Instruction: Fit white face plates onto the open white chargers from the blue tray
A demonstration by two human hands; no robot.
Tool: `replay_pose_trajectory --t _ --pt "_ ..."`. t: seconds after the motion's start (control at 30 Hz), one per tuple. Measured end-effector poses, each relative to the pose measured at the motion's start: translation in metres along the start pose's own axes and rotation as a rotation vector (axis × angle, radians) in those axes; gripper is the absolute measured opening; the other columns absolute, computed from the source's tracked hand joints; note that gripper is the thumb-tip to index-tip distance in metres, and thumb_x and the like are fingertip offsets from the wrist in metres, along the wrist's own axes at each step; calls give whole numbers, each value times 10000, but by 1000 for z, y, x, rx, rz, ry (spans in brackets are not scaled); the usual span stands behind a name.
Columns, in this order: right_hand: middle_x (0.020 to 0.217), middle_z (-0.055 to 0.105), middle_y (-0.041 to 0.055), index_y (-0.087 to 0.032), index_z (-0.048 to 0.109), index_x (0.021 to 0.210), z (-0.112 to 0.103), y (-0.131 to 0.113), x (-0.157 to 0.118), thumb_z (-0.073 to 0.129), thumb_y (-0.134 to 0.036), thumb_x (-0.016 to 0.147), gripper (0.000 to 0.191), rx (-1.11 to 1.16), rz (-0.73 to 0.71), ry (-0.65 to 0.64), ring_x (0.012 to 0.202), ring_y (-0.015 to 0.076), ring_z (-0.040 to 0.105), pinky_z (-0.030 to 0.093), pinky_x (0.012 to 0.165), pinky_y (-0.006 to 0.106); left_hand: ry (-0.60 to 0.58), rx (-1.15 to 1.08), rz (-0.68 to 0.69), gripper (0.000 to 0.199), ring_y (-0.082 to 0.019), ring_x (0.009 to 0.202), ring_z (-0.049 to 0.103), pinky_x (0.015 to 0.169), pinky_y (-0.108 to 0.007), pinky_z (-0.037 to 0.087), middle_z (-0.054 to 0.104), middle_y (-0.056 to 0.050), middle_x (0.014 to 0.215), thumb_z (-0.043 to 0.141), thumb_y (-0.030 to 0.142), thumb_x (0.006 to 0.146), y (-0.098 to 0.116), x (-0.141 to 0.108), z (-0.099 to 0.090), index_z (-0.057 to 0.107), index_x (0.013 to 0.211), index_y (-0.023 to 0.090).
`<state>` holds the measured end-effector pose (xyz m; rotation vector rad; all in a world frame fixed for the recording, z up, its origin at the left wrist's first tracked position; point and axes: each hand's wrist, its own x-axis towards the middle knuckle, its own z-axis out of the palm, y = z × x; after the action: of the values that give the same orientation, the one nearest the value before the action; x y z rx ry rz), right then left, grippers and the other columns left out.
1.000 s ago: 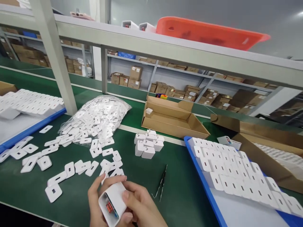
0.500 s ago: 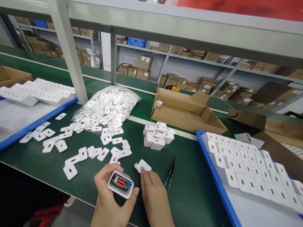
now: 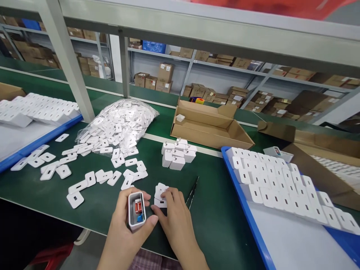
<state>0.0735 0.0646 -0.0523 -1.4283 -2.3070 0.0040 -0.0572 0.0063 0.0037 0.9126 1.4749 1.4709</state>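
Left hand (image 3: 122, 223) holds casing (image 3: 132, 214) — right hand (image 3: 177, 213) touches covers (image 3: 159, 187)

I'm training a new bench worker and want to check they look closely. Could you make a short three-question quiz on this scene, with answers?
1. What does the left hand hold?
2. Which of these is the right hand nearest to?
A) the brown box
B) the white caps
C) the plastic bag
3. True or false: the tweezers lie between the right hand and the tray on the right.

Key:
1. An open white casing with red and blue parts inside.
2. B
3. True
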Motion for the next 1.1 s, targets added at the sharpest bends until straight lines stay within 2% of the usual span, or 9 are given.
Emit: replay_pose_trajectory --t 0.13,0.2,0.33,0.43,0.53,0.67,0.8,0.97,1.1 --pt "912 638 120 -176 587 1043 5 -5 11 623 -305 866 222 -3 78 4 825 306 583 530 620 415 -25 76 1 406 -226 986 632 754 -296 533 606 -39 1083 662 477 794 2 -4 2 530 1127 287" --pt "871 632 136 -172 621 958 11 -7 18 516 -212 896 129 9 98 -12 808 316 569 512 639 433 -46 120 65 364 -219 1027 607 800 -299 510 579 -23 1146 651 443 817 0 -7 5 538 1143 327" --pt "828 643 130 -158 653 875 11 -6 30 372 -63 885 297 138 136 -29 766 270 584 494 644 375 -134 109 206 297 -206 1024 595 786 -283 497 539 3 1174 626 361 865 -4 -14 7 547 1149 399" --pt "844 666 89 -144 654 1000 -12 -7 32 374 -77 901 304 318 175 -15 732 206 620 508 641 308 -164 121 196 305 -193 944 605 758 -279 499 534 1 1129 602 337 881 -5 -15 6 523 1168 400" --pt "795 652 22 -178 656 879 -49 -15 22 388 -109 912 279 534 185 -33 622 122 613 491 559 213 -161 147 233 311 -182 946 582 783 -271 494 520 2 1090 560 238 886 -6 -14 7 499 1154 384" --pt "790 599 15 -202 683 824 -88 -24 -2 466 -215 925 240 814 152 -93 663 116 603 483 584 203 -189 188 400 327 -185 900 565 765 -291 490 499 -19 1055 502 128 886 -10 -15 13 493 1133 342" --pt "798 585 19 -206 653 832 -97 -23 -14 546 -277 898 144 766 167 -155 662 125 565 467 577 213 -244 302 467 394 -212 928 557 757 -320 487 490 -48 1048 441 40 854 -10 -20 20 478 1137 312" --pt "771 531 8 -202 594 781 -99 -23 -19 453 -178 896 183 674 130 -153 634 117 538 441 561 224 -310 364 442 411 -216 942 537 749 -329 473 464 -49 1047 391 -2 852 -3 -28 20 440 1130 296" --pt "823 533 7 -199 580 851 -101 -23 -25 404 -135 901 194 598 37 -106 614 102 526 430 540 216 -330 393 466 437 -206 971 516 796 -327 459 479 -40 1099 355 -13 854 -2 -29 20 419 1141 311"
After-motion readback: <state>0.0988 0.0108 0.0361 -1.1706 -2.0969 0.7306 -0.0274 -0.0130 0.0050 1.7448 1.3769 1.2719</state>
